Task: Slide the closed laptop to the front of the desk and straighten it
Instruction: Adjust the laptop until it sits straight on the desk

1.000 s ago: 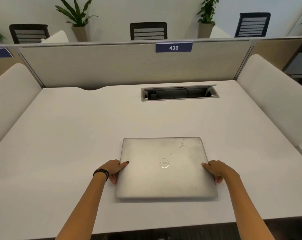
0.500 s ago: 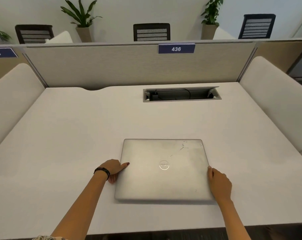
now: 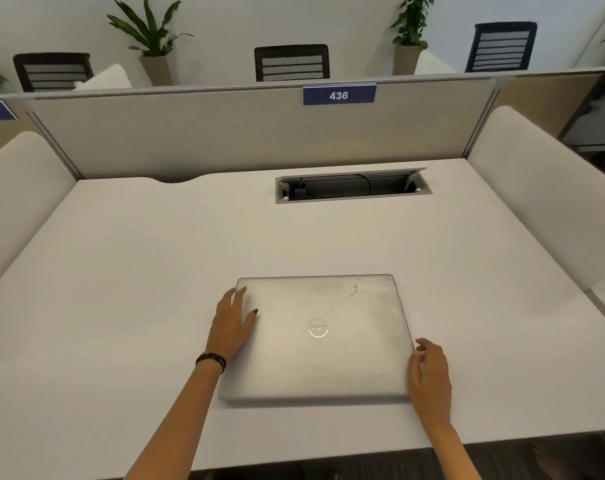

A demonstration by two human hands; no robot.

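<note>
A closed silver laptop (image 3: pixel 320 337) with a round logo lies flat near the front edge of the white desk (image 3: pixel 121 271), its edges roughly square to the desk front. My left hand (image 3: pixel 232 320) rests against the laptop's left edge, fingers spread, thumb on the lid. My right hand (image 3: pixel 429 372) lies flat along the right edge near the front corner, fingers apart and touching the side. Neither hand grips the laptop.
An open cable tray (image 3: pixel 353 185) is sunk into the desk at the back. A beige partition (image 3: pixel 224 133) with a blue "436" label (image 3: pixel 339 95) closes the rear. Padded side panels (image 3: pixel 543 202) flank the desk. Chairs and potted plants stand beyond.
My left hand slid forward along the left edge toward the far corner. My right hand moved back along the right edge to the near corner. The laptop has barely shifted.
</note>
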